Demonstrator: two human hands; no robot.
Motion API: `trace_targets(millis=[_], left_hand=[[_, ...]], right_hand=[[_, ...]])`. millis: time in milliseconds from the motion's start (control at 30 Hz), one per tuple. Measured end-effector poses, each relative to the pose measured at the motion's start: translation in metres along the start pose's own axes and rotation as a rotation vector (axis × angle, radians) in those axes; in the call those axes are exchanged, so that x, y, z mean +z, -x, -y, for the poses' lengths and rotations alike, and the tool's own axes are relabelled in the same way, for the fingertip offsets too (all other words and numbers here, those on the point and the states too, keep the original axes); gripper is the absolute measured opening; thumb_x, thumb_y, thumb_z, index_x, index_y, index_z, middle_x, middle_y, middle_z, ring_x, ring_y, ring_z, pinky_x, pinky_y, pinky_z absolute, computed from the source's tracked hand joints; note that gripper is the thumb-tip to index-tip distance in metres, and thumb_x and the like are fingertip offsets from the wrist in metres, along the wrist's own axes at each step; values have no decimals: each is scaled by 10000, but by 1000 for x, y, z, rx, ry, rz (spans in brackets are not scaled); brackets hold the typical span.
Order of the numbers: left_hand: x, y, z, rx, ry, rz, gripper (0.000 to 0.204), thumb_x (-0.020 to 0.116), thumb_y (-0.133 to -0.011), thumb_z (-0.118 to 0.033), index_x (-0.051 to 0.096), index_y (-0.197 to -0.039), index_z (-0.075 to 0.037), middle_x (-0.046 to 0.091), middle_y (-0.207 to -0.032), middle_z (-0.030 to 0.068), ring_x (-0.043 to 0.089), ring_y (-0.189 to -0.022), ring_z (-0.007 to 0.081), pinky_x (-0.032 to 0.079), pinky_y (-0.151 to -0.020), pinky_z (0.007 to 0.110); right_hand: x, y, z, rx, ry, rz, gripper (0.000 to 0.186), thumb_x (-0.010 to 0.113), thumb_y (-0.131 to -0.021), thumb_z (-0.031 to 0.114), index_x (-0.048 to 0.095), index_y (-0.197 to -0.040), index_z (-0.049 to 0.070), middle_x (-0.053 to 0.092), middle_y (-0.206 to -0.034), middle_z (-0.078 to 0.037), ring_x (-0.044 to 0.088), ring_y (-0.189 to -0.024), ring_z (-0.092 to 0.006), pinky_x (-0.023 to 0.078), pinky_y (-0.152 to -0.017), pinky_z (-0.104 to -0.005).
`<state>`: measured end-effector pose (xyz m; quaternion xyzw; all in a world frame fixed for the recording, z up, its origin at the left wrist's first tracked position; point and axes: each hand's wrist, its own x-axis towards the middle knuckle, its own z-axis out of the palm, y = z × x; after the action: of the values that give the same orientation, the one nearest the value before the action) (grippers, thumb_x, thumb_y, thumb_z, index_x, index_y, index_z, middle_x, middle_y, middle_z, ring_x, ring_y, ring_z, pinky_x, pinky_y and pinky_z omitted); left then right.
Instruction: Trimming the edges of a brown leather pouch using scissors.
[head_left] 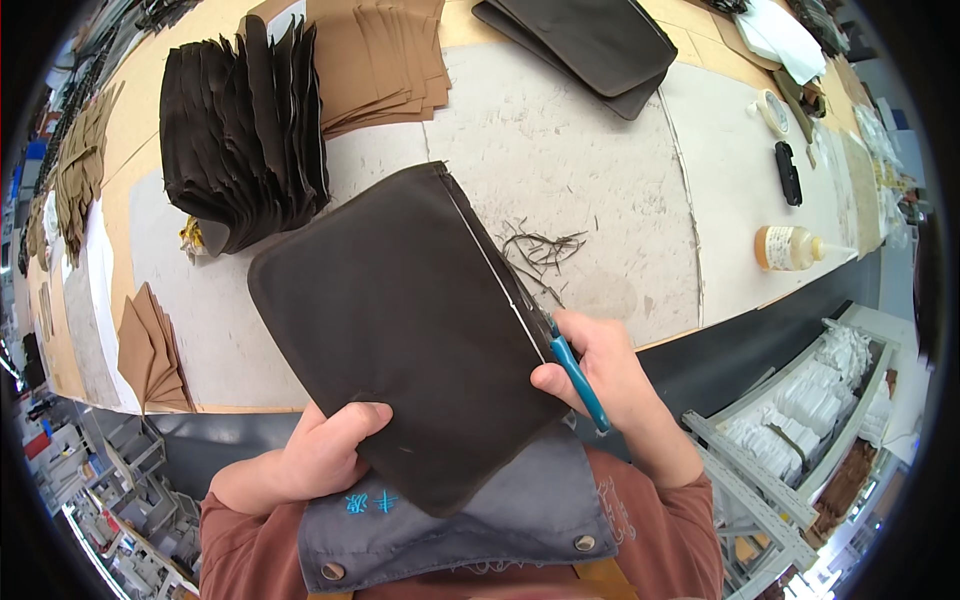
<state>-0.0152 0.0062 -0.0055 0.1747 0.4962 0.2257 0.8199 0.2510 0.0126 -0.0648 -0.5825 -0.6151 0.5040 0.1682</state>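
Head view: I watch the left hand (335, 447) pinch the dark panel (390, 325) over the edge of the table (640, 270), the right hand (612, 365) clasping blue-handled snips (580, 386) alongside; a slack left hold could let them nick it.

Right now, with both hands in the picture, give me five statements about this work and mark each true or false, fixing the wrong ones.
1. The left hand grips the dark panel. True.
2. Only one hand is holding something. False: the right hand holds a blue-handled tool.
3. A white line runs near the dark panel's right edge. True.
4. Thin dark scraps lie to the right of the dark panel. True.
5. Everything else lies left of the dark panel. False: a bottle of amber liquid is at the right.
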Motion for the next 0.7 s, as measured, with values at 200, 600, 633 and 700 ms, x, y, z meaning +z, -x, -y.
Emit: trace_targets(millis=[200, 600, 633, 700], left_hand=[[-2, -1, 1, -22, 46, -5, 531, 402, -783, -85, 386, -1288, 78, 505, -1265, 215, 527, -1150, 318, 433, -982, 410], [0, -1, -1, -22, 54, -2, 530, 403, -794, -82, 375, -1300, 75, 494, -1277, 220, 525, -1158, 327, 437, -986, 425], [0, -2, -2, -16, 49, -9, 525, 404, -795, -82, 380, -1296, 73, 502, -1266, 218, 532, -1148, 324, 441, -981, 421], [0, -2, -2, -13, 45, -17, 520, 406, -796, -82, 385, -1292, 72, 510, -1255, 216, 538, -1139, 321, 444, -975, 417]], right_hand=[[1, -2, 2, 13, -19, 3, 640, 705, -714, 613, 469, -656, 22, 459, -531, -81, 450, -486, -215, 414, -497, -324], [0, 0, 2, 8, -16, -20, 598, 735, -724, 549, 481, -660, 12, 465, -531, -86, 437, -479, -210, 409, -496, -320], [0, 0, 1, -4, -40, -28, 596, 733, -729, 545, 476, -657, 12, 464, -531, -85, 429, -478, -206, 406, -493, -319], [-1, -1, -3, -5, -55, -14, 601, 724, -734, 553, 468, -672, 13, 459, -536, -86, 424, -484, -206, 404, -493, -322]])
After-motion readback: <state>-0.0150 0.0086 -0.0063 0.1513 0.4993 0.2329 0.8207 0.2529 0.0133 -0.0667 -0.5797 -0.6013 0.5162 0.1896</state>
